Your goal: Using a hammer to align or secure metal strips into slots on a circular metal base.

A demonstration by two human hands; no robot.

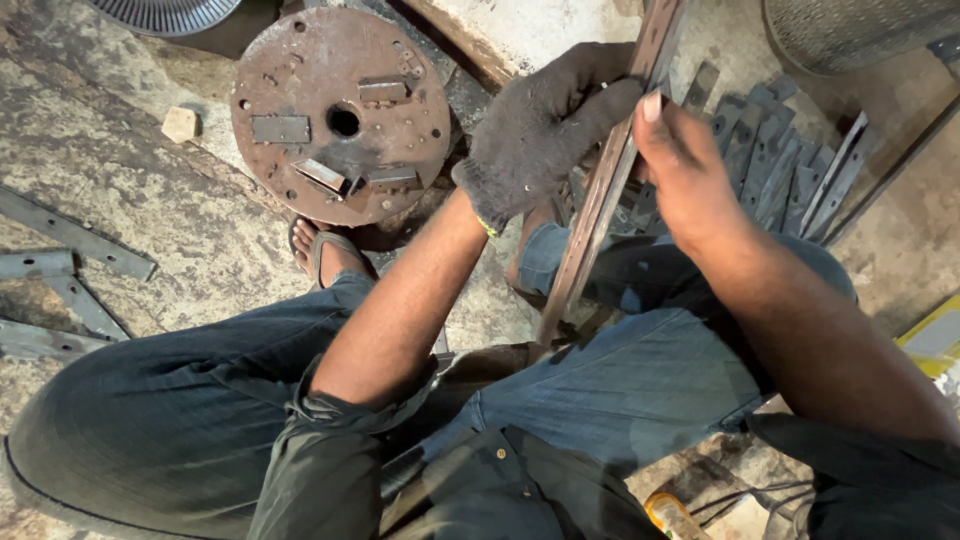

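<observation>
while the person sits low on the floor with knees spread, the step in hand looks like checking or lining up a long metal strip (600, 190), which runs from the top edge of the view down to the lap between the two thighs. the left hand (540, 130), in a dark knit glove, is closed round the strip from the left, fingers curled over its upper part. the right hand (690, 170), bare, pinches the strip from the right, thumb pressed flat on its face and the other fingers hidden behind, so how tightly they close i cannot tell. the strip may be two thin pieces held together, though the view is too dim to be sure. any next move would call for a firm two-handed grip, as the strip is long and slim and would swing easily. far right lies a heap of short grey bars (780, 170), just beyond the right hand. far left of the strip sits a rusty round plate (340, 110) with a centre hole, a sandalled foot (325, 250) at its near edge.
</observation>
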